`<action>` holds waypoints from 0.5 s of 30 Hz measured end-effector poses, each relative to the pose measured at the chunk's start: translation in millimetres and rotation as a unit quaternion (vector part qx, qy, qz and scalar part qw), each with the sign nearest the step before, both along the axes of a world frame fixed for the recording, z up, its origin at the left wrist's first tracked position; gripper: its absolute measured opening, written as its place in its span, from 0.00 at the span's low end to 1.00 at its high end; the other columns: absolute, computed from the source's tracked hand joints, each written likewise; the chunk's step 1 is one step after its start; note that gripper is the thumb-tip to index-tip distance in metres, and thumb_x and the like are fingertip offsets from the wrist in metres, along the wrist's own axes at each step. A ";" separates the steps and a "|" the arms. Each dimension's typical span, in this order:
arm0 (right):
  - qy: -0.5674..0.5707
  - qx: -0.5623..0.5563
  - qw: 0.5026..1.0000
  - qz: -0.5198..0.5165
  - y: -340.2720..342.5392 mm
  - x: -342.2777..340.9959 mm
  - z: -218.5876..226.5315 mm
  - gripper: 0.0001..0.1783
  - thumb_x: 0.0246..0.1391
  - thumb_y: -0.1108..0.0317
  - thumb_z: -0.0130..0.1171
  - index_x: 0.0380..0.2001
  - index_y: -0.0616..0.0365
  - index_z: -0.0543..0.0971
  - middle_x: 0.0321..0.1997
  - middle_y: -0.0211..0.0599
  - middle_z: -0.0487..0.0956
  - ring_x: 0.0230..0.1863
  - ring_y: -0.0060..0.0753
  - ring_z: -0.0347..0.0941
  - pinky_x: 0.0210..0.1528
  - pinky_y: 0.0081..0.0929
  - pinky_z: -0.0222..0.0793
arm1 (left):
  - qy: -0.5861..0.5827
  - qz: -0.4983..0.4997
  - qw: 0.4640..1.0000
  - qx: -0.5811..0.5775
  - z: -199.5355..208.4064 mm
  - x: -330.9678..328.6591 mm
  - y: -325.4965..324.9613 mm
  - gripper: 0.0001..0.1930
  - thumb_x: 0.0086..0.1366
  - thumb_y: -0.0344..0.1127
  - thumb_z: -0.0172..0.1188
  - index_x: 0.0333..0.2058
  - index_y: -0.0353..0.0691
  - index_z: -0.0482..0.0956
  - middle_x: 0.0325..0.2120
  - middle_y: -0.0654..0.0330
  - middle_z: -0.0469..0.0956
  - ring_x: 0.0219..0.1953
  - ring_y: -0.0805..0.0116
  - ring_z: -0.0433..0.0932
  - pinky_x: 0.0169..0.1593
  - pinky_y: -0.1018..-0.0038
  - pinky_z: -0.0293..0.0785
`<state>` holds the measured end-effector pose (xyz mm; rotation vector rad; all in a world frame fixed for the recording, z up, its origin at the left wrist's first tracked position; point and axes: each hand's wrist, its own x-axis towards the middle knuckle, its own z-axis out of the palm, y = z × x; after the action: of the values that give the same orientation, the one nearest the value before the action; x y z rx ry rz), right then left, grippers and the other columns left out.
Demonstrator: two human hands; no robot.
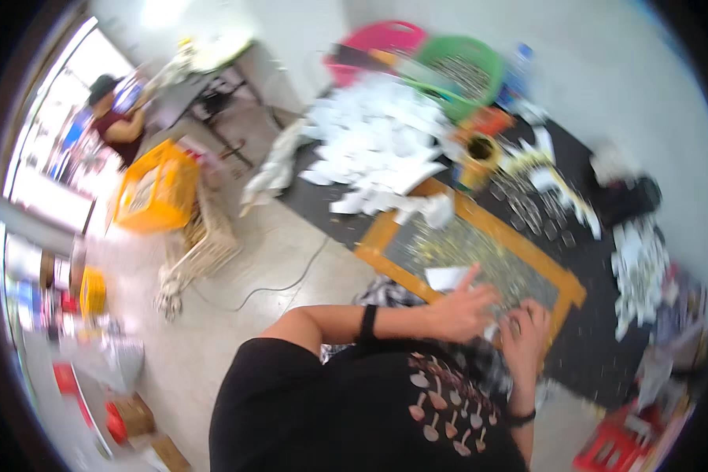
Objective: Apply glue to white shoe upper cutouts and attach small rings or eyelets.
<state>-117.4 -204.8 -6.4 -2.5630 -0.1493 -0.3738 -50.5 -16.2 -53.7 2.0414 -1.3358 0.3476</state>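
Person's left hand (466,309), right hand (525,329): grip could not be told | flat white piece (445,278) lay by left hand, right of centre | round green plastic basket (462,109), upper right, held metallic parts (462,75)

Scene was bright; left-side openings (59,189) blew out, top-left glared. Blur smeared the white pile (381,130). Fisheye bent edges, corners blacked out.

Plain off-white wall (625,90) along the far and right sides, pale kinda shiny floor (291,252) on the left, dark-legged table (173,104) far left, super bright tall rectangular opening (33,153) beyond it.
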 end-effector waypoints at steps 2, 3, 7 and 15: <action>0.020 0.036 0.999 0.018 5.6 -2.7 5.7 0.10 0.43 0.73 0.64 0.27 0.59 0.72 0.38 0.40 0.73 0.47 0.49 0.65 0.53 0.42 0.58 | 0.045 0.029 0.999 -0.003 -1.2 -1.9 -4.3 0.08 0.52 0.39 0.64 0.24 0.41 0.78 0.48 0.51 0.69 0.59 0.53 0.66 0.66 0.34 0.39; 0.035 0.059 0.997 0.018 5.9 -4.4 1.1 0.10 0.43 0.74 0.63 0.26 0.59 0.71 0.36 0.39 0.73 0.47 0.48 0.65 0.53 0.43 0.58 | 0.033 0.056 0.998 -0.001 2.3 1.3 -4.0 0.08 0.52 0.39 0.64 0.24 0.41 0.78 0.48 0.51 0.69 0.59 0.53 0.66 0.66 0.34 0.39; 0.038 0.108 0.992 0.056 7.0 -2.6 11.8 0.10 0.44 0.77 0.62 0.26 0.60 0.69 0.32 0.39 0.72 0.43 0.47 0.67 0.55 0.44 0.58 | 0.037 0.035 0.998 -0.037 11.0 16.6 -2.5 0.11 0.55 0.42 0.65 0.24 0.41 0.77 0.53 0.48 0.64 0.63 0.47 0.58 0.64 0.31 0.37; 0.145 0.263 0.934 0.191 -6.8 -15.8 64.7 0.10 0.48 0.77 0.60 0.35 0.62 0.73 0.31 0.36 0.75 0.35 0.25 0.70 0.46 0.29 0.67 | 0.115 -0.176 0.975 -0.069 65.5 17.7 13.2 0.11 0.57 0.43 0.65 0.25 0.42 0.81 0.53 0.47 0.62 0.67 0.43 0.48 0.61 0.27 0.31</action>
<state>-133.3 -211.6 58.3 -1.9684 -0.3754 0.1086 -32.7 -3.0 11.7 1.6346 -1.4479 0.0411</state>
